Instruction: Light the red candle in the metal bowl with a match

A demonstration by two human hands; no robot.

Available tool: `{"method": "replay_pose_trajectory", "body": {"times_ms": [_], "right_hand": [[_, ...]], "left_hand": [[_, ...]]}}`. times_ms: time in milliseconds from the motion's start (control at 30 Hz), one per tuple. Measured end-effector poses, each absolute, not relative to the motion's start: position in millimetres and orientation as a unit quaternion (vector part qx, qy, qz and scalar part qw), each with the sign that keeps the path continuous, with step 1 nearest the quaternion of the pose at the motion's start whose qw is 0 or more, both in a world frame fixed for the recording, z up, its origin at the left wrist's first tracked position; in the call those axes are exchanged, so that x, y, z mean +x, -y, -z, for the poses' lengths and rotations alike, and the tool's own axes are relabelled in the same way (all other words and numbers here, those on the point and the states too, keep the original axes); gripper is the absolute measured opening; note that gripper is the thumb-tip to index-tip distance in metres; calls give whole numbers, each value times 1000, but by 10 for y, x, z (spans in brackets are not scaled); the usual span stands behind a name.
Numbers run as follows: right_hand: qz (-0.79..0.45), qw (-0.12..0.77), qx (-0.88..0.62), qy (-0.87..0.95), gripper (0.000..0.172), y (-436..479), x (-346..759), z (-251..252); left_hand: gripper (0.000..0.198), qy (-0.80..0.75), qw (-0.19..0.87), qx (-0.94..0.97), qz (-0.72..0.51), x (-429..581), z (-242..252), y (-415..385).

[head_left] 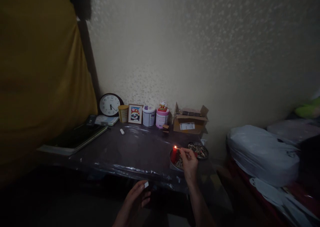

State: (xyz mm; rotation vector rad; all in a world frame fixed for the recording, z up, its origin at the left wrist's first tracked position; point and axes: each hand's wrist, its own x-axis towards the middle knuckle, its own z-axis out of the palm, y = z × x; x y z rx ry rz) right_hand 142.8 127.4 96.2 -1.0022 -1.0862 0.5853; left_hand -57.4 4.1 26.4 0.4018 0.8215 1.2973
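Note:
My right hand (189,162) pinches a lit match (177,148) and holds its small flame against the top of a short red candle (173,153). The candle stands in a round patterned dish (172,161) near the table's front right corner. My left hand (136,197) is lower, in front of the table edge, with its fingers closed on a small matchbox (146,184). A second round patterned dish (202,151) lies just right of the candle.
A dark table (130,153) under clear plastic stands against a pale wall. Along its back stand a clock (109,104), a gold tin (123,113), a panda picture (135,114), two jars (149,116) and an open cardboard box (190,122). Books (75,138) lie left; wrapped bundles (262,153) sit right.

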Motion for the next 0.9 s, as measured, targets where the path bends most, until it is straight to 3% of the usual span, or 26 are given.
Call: {"method": "replay_pose_trajectory", "body": {"times_ms": [900], "right_hand": [[-283, 707, -441, 474, 24, -1230, 1425, -1021]], "left_hand": [[23, -360, 697, 219, -581, -581, -297, 3]]}}
